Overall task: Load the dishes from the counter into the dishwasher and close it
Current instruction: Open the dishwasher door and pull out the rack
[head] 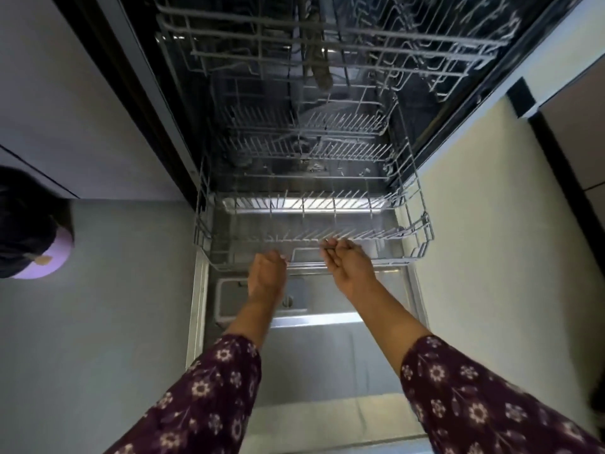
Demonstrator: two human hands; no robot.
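Observation:
The dishwasher stands open, and its grey wire lower rack (pixel 422 224) is pulled partly out over the lowered door (pixel 327 355). The rack holds no dishes. My left hand (pixel 266 273) is at the rack's front rim left of centre, with its fingers hooked over the front wire. My right hand (pixel 348 262) is just to the right, its fingertips curled onto the front wire near the first row of tines. No dishes or counter are in view.
The upper rack (pixel 327 44), also bare, hangs above inside the tub. Pale cabinet panels flank the opening on both sides. At the left edge a dark shape and a purple rounded object (pixel 49 260) sit on the grey floor.

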